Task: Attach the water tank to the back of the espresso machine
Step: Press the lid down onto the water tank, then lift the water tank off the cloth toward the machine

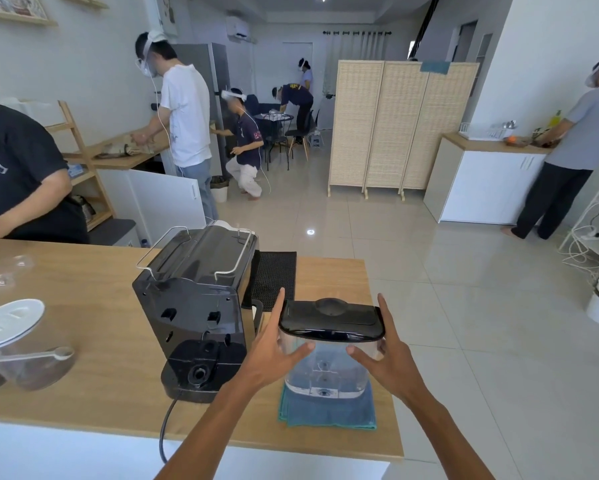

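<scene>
Towel (327, 410) under tank (329, 358) — machine (194, 306) beside.

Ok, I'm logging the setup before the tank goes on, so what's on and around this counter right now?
espresso machine: 1, black, counter centre, its back toward the camera
water tank: 1, clear with black lid, standing on the towel, right of the machine
towel: 1, teal, folded, near the counter's right end
mat: 1, black, behind the tank
power cord: 1, black, runs from the machine's base over the front edge
jar: 1, clear with white lid, far left, spoon resting on it
counter: 1, light wood
left hand: open, at the tank's left side
right hand: open, at the tank's right side
</scene>
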A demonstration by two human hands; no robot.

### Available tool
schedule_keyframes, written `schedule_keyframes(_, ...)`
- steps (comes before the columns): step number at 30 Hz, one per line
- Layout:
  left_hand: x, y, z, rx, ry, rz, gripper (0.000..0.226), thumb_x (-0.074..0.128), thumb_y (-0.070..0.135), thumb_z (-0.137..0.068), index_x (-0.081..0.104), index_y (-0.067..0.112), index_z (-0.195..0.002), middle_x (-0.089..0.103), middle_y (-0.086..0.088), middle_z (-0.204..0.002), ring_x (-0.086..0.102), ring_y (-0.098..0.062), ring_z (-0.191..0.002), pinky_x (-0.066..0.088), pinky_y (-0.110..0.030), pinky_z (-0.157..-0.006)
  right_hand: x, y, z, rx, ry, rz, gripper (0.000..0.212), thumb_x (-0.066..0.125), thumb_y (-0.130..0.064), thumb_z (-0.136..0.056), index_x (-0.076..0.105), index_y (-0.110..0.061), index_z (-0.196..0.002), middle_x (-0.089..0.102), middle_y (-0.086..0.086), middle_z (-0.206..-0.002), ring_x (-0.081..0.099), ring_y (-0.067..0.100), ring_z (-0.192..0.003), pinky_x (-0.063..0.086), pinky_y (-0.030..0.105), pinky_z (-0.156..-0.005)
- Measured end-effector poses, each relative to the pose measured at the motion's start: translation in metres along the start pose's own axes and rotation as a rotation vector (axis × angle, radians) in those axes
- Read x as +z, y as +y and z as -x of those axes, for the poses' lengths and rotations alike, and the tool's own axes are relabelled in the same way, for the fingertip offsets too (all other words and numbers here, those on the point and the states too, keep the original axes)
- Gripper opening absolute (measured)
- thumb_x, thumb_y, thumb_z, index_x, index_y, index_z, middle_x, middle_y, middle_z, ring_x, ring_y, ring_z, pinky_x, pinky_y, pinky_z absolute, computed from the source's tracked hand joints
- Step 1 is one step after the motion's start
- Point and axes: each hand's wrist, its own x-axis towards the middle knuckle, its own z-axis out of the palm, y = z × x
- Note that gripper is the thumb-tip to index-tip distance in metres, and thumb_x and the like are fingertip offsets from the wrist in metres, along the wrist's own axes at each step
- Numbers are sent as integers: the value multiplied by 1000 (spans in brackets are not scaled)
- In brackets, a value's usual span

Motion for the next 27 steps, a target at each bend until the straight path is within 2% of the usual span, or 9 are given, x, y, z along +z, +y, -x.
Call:
schedule_keyframes(5, 3, -1, 0, -4, 53, -42, 109, 68, 77, -71, -10, 67, -146, 37, -44, -134, 40, -62, -119, 40, -66, -97, 4, 1, -1, -9, 66, 18, 112, 73, -71, -68, 6, -54, -155, 60, -33, -124, 63, 11, -113, 56, 25, -90)
schedule_keyframes(10, -3, 2, 9, 48, 107, 17, 97, 70, 69, -76, -1, 72, -142, 41, -43, -130, 54, -41, -109, 44, -53, -95, 10, -11, 1, -35, 105, 15, 112, 73, -66, -70, 6, -46, -158, 57, -35, -124, 63, -10, -97, 49, 9, -84)
schedule_keyframes(12, -8, 7, 16, 70, 170, 39, 97, 70, 71, -73, 5, 70, -144, 50, -37, -123, 55, -30, -105, 48, -47, -88, 14, -20, 2, -53, 120, 28, 111, 72, -67, -71, 8, -44, -158, 63, -30, -117, 66, -3, -97, 50, 8, -77)
schedule_keyframes(15, -22, 16, 27, 64, 206, 55, 102, 69, 74, -69, 13, 59, -152, 60, -18, -134, 58, -41, -112, 50, -56, -93, 22, -35, 9, -74, 140, 24, 107, 72, -62, -73, 10, -44, -158, 62, -21, -129, 66, 14, -102, 51, 8, -83)
schedule_keyframes(18, -41, 20, 41, 130, 257, 20, 101, 70, 59, -76, 16, 41, -158, 60, -35, -110, 62, -12, -63, 49, -22, -54, 32, -57, 15, -120, 143, 24, 108, 70, -64, -72, 11, -43, -159, 52, -26, -137, 58, 3, -110, 40, 1, -87)
schedule_keyframes(20, -55, 19, 52, 150, 299, -3, 99, 69, 55, -76, 18, 36, -159, 59, -25, -81, 55, -7, -53, 45, -15, -50, 42, -74, 20, -140, 138, 12, 109, 68, -69, -70, 9, -45, -158, 48, -33, -136, 56, -1, -112, 37, 1, -92)
schedule_keyframes(23, -78, 16, 66, 128, 331, -5, 99, 66, 56, -77, 13, 39, -159, 70, -15, -97, 65, -24, -75, 59, -41, -74, 63, -99, 25, -157, 151, -37, 110, 66, -74, -68, 5, -50, -157, 41, -33, -148, 46, -2, -131, 35, 14, -106)
schedule_keyframes(25, -92, 9, 70, 178, 355, -33, 97, 65, 57, -79, 11, 41, -159, 56, 19, -83, 48, -3, -69, 48, -20, -66, 80, -111, 27, -176, 159, -78, 109, 68, -72, -70, 5, -50, -157, 35, -44, -147, 39, -8, -137, 33, 20, -110)
schedule_keyframes(27, -108, 3, 71, 176, 381, -48, 95, 67, 52, -82, 11, 42, -159, 36, 29, -82, 43, -4, -78, 35, -13, -67, 98, -122, 27, -174, 161, -96, 108, 70, -69, -71, 6, -49, -157, 35, -50, -142, 39, -11, -136, 33, 21, -111)
